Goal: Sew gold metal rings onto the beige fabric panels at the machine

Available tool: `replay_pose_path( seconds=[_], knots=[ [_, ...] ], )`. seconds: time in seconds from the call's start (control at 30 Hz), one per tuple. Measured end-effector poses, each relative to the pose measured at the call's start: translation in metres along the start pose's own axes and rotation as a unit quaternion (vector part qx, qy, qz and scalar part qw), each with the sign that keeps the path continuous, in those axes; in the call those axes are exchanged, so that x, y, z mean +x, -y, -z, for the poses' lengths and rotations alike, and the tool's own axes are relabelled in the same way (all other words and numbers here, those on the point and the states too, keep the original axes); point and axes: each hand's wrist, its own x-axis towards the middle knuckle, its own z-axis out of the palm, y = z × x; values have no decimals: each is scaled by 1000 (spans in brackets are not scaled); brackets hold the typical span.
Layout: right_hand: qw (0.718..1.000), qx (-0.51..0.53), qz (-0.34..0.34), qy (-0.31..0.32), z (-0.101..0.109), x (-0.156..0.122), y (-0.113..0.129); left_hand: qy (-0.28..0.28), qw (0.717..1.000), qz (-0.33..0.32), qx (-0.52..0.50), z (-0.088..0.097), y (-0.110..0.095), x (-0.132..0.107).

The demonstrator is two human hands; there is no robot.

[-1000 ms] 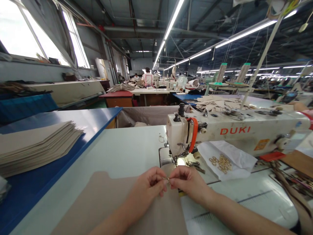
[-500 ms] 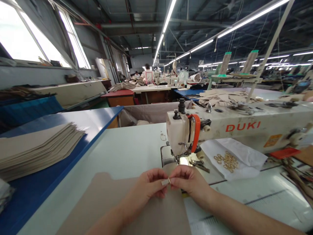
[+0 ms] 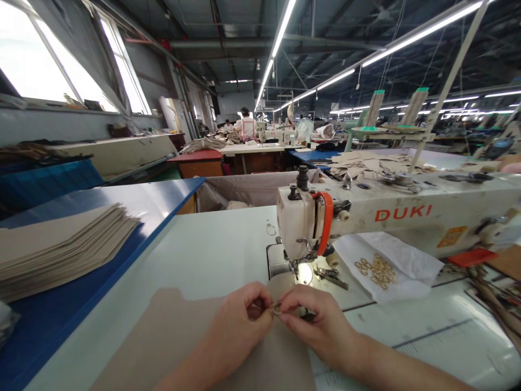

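Both hands meet over a large taupe panel [image 3: 183, 326] that lies on the pale table in front of the sewing machine [image 3: 297, 222]. My left hand [image 3: 244, 328] is closed in a pinch on a small fabric strip, now mostly hidden by its fingers. My right hand [image 3: 321, 326] pinches a small gold-coloured metal ring [image 3: 276, 309], which sits between the fingertips of both hands. Whether the strip passes through the ring is too small to tell. The panel's narrow end reaches close to the needle area, just beyond my fingers.
White paper [image 3: 411, 266] holding several gold rings [image 3: 378, 271] lies under the machine arm. A stack of taupe panels [image 3: 69, 244] rests on the blue table [image 3: 134, 255] at left. Thread cones [image 3: 374, 108] stand behind the machine. A person [image 3: 245, 126] sits farther back.
My hands have lowered slightly toward the panel, still pinching together. The strip that showed between my fingers is now mostly covered, and the ring has turned and shifted a little left.
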Motion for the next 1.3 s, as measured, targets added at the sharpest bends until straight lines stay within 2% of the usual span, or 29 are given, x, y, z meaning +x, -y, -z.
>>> replay_pose_path(
  seconds=[0.1, 0.23, 0.4, 0.53, 0.63, 0.7, 0.8, 0.93, 1.1, 1.2, 1.3],
  knots=[
    [999, 25, -9, -30, 0, 1, 0, 14, 998, -44, -49, 0, 2, 0],
    [995, 45, -47, -77, -5, -1, 1, -11, 994, -85, -68, 0, -2, -2],
    [990, 37, -84, -111, -11, -1, -2, -28, 993, -65, -90, -3, 1, -1],
    [989, 30, -88, -118, -12, 0, -3, -13, 990, -27, -136, -5, 9, 2],
    [989, 35, -87, -116, -11, 0, -2, -29, 992, -38, -117, -6, 7, 0],
    [987, 63, -100, -110, -11, 0, -2, -49, 993, -56, -94, -6, 4, -2],
    [974, 161, -120, -102, -10, 0, -4, -71, 993, -74, -61, -7, -1, -5],
    [954, 246, -145, -94, -7, -2, -7, -78, 992, -87, -39, -8, -4, -6],
    [962, 209, -160, -74, -3, -2, -5, -82, 992, -93, -32, -9, -2, -6],
    [979, 134, -142, -62, -2, -3, -4, -79, 993, -90, -25, -10, -2, -5],
    [990, 46, -124, -49, 0, -4, -6, -48, 995, -87, 3, -8, -3, -5]
  ],
)
